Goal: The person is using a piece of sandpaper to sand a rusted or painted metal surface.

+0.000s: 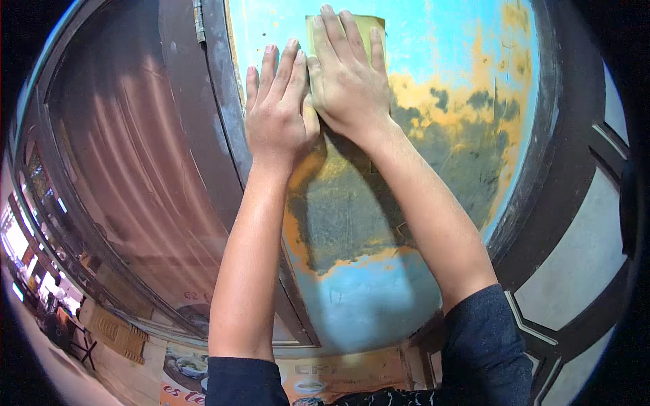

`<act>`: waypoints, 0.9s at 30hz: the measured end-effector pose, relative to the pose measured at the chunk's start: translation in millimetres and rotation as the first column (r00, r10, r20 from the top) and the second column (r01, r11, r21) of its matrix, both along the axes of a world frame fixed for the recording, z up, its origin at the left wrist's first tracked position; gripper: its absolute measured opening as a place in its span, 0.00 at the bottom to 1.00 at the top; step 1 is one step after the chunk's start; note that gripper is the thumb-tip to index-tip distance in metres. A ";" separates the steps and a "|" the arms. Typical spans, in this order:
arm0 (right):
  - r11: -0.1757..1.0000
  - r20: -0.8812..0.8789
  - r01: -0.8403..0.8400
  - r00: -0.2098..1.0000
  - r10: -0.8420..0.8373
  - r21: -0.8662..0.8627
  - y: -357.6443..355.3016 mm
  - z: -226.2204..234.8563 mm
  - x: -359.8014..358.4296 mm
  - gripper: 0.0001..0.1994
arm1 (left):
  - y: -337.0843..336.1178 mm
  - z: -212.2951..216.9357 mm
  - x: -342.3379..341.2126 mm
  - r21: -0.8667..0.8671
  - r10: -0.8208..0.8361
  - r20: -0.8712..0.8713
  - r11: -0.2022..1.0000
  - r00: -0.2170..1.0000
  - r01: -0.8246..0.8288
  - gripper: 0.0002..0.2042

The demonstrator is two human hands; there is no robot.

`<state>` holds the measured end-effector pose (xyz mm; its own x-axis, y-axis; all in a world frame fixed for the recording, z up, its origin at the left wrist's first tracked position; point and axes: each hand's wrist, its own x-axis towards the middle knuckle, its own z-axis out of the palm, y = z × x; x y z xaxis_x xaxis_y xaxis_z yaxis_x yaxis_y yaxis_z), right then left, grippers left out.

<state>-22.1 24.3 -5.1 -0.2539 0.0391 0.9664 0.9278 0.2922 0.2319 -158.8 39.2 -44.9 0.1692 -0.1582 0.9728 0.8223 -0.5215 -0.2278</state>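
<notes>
Head view, the only feed I have at my station, gives me both bare hands raised in front of a painted panel (pixel 467 135), forearms coming up from below. I see the right hand (pixel 352 88) laid out flat, fingers straight and a little apart, over a thin yellowish-green sheet (pixel 365 37); it covers the sheet against the panel and grips nothing. The sheet sits under the right fingers, just beyond the left fingertips' right side. Its upper edge runs crosswise beneath the right fingertips, the longest of which reach past it, and its right edge runs down beside the little finger, roughly in line with it. From what I can make out it faces flat to the panel, edges near square to the view; the palm hides its lower end, so I cannot tell which way its long axis lies. The left hand (pixel 279 111) is also unclenched and holds nothing that I can see, fingers pointing up on the panel's blue paint, its thumb side close against the right hand. Below and to the right of the hands I get bare-looking dark grey and orange patches in the blue. Left of the left hand stand a dark frame (pixel 196 88) with a hinge (pixel 199 21) and, further out, a reddish curtain (pixel 142 135).
</notes>
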 end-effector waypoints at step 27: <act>0.999 -0.014 0.017 1.000 -0.017 0.030 -9.3 8.2 28.8 0.29 | 0.7 -4.0 -0.1 -0.011 0.010 0.000 1.000 1.000 -0.010 0.25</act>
<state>6.8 15.0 3.2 -0.2397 0.0141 0.9707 0.9358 0.2695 0.2271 -158.9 39.9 -48.9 0.1710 -0.1456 0.9745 0.8271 -0.5162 -0.2222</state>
